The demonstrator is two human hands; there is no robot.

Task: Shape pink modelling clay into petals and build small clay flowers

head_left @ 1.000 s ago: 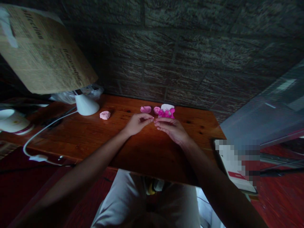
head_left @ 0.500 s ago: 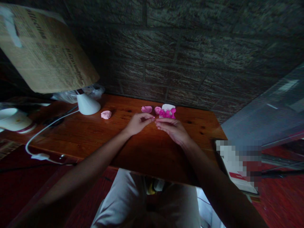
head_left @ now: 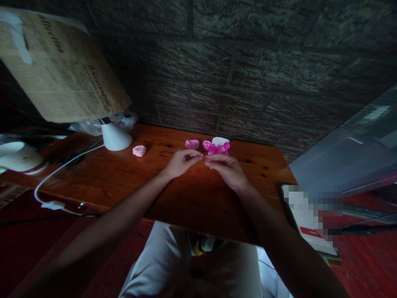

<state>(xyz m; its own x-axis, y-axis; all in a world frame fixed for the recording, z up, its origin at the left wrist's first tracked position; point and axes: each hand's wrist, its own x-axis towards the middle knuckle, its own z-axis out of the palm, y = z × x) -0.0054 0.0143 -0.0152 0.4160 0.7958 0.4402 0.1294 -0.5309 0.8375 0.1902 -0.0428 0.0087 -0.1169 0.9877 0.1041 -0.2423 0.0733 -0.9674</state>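
My left hand (head_left: 180, 162) and my right hand (head_left: 226, 170) meet fingertip to fingertip over the wooden table (head_left: 173, 194), both pinched closed. What sits between the fingertips is too small and dark to make out. Just behind the hands lie a pale pink clay lump (head_left: 192, 143), a small pink ball (head_left: 206, 144) and a white block with bright magenta clay pieces (head_left: 219, 145). Another light pink lump (head_left: 139, 150) rests farther left.
A white lamp base (head_left: 115, 137) with a newspaper-print shade (head_left: 62, 70) stands at the left, its white cable (head_left: 58, 171) trailing over the table edge. A white bowl (head_left: 18, 156) sits far left. A brick wall (head_left: 248, 74) backs the table. A book lies at the right (head_left: 310, 231).
My hands stay pinched together; they have shifted very slightly, with the right fingers curling a little more.
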